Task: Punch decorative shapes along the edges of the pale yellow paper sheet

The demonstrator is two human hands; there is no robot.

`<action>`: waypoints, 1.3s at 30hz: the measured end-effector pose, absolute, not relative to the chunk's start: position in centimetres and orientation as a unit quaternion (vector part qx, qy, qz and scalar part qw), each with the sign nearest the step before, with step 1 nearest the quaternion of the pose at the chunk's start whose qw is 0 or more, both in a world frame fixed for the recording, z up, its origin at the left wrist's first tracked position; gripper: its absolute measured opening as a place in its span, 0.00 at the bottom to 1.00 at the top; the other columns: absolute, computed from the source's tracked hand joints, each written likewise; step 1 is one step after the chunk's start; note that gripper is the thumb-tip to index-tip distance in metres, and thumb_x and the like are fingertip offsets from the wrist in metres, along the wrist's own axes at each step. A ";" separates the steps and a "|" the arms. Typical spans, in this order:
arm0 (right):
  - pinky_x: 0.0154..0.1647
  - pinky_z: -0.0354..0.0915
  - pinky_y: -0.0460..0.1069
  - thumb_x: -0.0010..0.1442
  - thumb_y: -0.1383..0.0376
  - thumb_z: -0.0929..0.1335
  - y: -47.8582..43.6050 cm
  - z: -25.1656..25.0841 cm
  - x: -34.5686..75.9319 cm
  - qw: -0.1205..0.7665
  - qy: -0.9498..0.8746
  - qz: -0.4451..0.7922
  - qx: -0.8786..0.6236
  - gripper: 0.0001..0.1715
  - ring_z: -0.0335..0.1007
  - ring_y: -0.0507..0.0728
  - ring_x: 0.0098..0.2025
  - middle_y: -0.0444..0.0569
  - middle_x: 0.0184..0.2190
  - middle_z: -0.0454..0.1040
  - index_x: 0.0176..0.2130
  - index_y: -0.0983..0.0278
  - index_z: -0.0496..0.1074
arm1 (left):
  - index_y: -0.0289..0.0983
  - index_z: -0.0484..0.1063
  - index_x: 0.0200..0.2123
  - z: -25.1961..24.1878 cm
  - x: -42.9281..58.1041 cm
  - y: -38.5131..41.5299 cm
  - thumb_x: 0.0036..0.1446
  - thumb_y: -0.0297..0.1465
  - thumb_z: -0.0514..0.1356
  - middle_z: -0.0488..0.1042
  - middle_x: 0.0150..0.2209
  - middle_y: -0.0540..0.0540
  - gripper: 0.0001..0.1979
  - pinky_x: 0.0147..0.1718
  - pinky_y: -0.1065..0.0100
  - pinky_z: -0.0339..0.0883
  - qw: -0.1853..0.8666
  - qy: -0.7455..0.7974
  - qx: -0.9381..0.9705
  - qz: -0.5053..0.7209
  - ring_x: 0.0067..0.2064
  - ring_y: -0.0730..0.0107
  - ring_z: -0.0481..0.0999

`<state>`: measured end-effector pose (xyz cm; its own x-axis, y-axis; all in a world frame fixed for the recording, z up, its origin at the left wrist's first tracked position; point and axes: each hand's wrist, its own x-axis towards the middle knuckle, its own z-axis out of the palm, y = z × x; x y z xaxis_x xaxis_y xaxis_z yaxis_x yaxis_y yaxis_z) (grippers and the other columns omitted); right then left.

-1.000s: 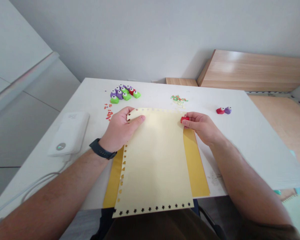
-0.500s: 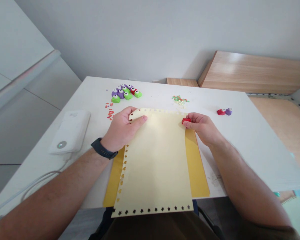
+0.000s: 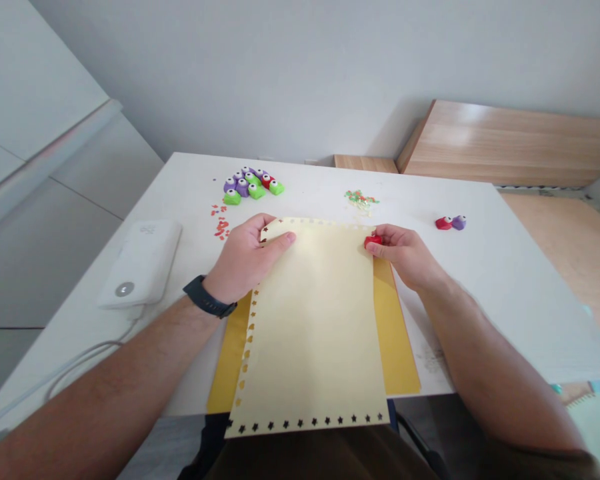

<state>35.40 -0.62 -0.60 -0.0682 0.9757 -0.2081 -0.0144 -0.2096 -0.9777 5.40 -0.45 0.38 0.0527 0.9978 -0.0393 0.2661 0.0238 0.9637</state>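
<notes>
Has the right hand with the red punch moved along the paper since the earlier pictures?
No. The right hand keeps the red punch at the pale paper's far right corner.

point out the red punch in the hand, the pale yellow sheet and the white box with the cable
red punch [image 3: 372, 240], head view, its visible red body by the fingertips
pale yellow sheet [image 3: 313, 320], head view, its bare middle
white box [image 3: 143, 263], head view, its top face
</notes>
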 end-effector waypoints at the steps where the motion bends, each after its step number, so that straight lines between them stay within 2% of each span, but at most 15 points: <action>1: 0.42 0.68 0.53 0.43 0.55 0.84 -0.6 -0.6 35.4 0.433 -0.454 0.572 -0.528 0.22 0.74 0.56 0.35 0.46 0.33 0.81 0.34 0.61 0.79 | 0.42 0.77 0.44 0.4 5.4 -0.4 0.57 0.42 0.71 0.85 0.42 0.47 0.16 0.36 0.63 0.77 0.451 0.555 0.569 0.405 0.37 0.59 0.83; 13: 0.41 0.68 0.52 0.42 0.55 0.85 -0.2 -1.3 35.4 0.436 -0.456 0.563 -0.534 0.24 0.74 0.55 0.34 0.45 0.32 0.80 0.34 0.62 0.78 | 0.42 0.77 0.44 0.4 5.7 -0.6 0.54 0.45 0.72 0.85 0.42 0.46 0.19 0.37 0.63 0.78 0.464 0.562 0.550 0.408 0.39 0.56 0.83; 19: 0.44 0.68 0.53 0.45 0.55 0.83 -0.1 -1.3 35.7 0.436 -0.474 0.550 -0.532 0.24 0.74 0.56 0.37 0.47 0.36 0.81 0.38 0.62 0.78 | 0.41 0.78 0.46 0.0 5.4 -0.3 0.57 0.46 0.70 0.85 0.43 0.46 0.20 0.37 0.62 0.78 0.441 0.562 0.571 0.405 0.41 0.56 0.84; 39: 0.44 0.68 0.52 0.49 0.59 0.82 -0.4 -1.0 36.4 0.431 -0.469 0.575 -0.512 0.22 0.75 0.56 0.38 0.48 0.38 0.82 0.42 0.63 0.80 | 0.40 0.77 0.46 0.5 5.4 -0.4 0.56 0.42 0.71 0.85 0.42 0.46 0.18 0.37 0.63 0.77 0.453 0.559 0.554 0.418 0.38 0.58 0.83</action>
